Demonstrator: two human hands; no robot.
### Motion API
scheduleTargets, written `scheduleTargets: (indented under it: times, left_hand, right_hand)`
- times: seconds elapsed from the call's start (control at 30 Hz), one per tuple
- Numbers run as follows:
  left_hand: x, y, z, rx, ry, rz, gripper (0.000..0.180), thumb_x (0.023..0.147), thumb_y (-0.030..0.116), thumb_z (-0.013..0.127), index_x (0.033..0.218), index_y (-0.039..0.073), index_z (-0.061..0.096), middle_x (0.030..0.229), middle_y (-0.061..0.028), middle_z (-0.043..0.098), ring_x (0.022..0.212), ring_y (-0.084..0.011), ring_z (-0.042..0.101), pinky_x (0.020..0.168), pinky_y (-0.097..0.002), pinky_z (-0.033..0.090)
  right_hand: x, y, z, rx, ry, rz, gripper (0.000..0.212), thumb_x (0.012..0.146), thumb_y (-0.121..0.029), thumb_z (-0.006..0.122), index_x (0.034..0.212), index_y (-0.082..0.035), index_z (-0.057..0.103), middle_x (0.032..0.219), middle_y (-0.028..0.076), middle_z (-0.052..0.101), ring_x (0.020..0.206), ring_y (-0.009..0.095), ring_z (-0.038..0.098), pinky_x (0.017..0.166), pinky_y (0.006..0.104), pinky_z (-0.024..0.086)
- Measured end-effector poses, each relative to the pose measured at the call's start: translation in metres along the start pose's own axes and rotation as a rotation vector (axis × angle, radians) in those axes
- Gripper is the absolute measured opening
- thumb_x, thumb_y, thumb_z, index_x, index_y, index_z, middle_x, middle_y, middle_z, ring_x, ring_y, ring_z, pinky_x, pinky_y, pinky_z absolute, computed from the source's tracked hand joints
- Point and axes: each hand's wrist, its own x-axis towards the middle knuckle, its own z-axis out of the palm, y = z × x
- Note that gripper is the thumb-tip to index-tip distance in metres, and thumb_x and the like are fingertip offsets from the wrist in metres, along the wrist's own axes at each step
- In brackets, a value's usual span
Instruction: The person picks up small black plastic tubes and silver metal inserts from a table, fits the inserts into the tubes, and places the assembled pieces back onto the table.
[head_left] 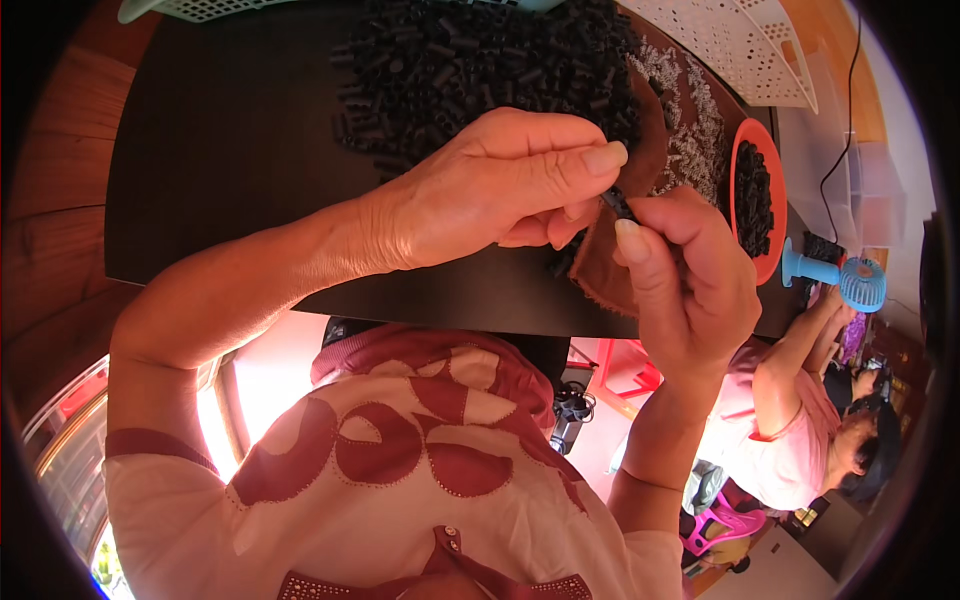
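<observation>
My two hands meet over the near edge of the dark table. Between the fingertips sits a small black plastic piece. My right hand pinches its near end between thumb and index finger. The fingers of my left hand are closed around its other end, which they partly hide. Just beyond my hands lies a large heap of short black tube-like pieces. A brown cloth is spread under my hands, and many tiny clear pieces are scattered to the right of the heap.
An orange-red bowl of black pieces stands at the table's right. Near it is a small blue fan. A white perforated basket and a pale green basket sit at the far side. Another person in pink sits at the right.
</observation>
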Motion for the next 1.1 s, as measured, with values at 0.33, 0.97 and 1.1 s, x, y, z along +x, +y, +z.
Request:
scheduleTargets:
  times: [0.33, 0.97, 1.1]
  left_hand:
    - [-0.001, 0.004, 0.001, 0.0, -0.005, -0.034, 0.03, 0.102, 0.03, 0.042, 0.094, 0.003, 0.054, 0.063, -0.0012, 0.049, 0.049, -0.0032, 0.03, 0.044, -0.0199, 0.022]
    - [-0.002, 0.002, -0.001, 0.069, -0.067, -0.017, 0.032, 0.101, 0.029, 0.045, 0.08, 0.005, 0.049, 0.066, -0.0001, 0.044, 0.057, -0.0034, 0.032, 0.047, -0.0198, 0.026]
    - [-0.001, 0.002, 0.001, 0.077, -0.048, -0.009, 0.03, 0.101, 0.029, 0.044, 0.086, 0.004, 0.051, 0.065, -0.0004, 0.046, 0.055, -0.0028, 0.032, 0.045, -0.0195, 0.025]
  right_hand:
    - [-0.002, -0.005, 0.0, -0.064, 0.034, -0.061, 0.013, 0.081, 0.001, 0.068, 0.09, 0.002, 0.059, 0.065, 0.009, 0.051, 0.053, 0.02, 0.05, 0.047, 0.0292, 0.039]
    - [-0.003, -0.018, -0.003, -0.055, -0.035, 0.083, 0.015, 0.08, 0.0, 0.069, 0.088, 0.001, 0.056, 0.067, 0.011, 0.052, 0.055, 0.025, 0.05, 0.048, 0.032, 0.041]
    - [-0.003, -0.017, 0.003, -0.058, 0.028, 0.068, 0.011, 0.082, 0.002, 0.067, 0.088, 0.001, 0.058, 0.069, 0.009, 0.054, 0.055, 0.018, 0.05, 0.049, 0.028, 0.041]
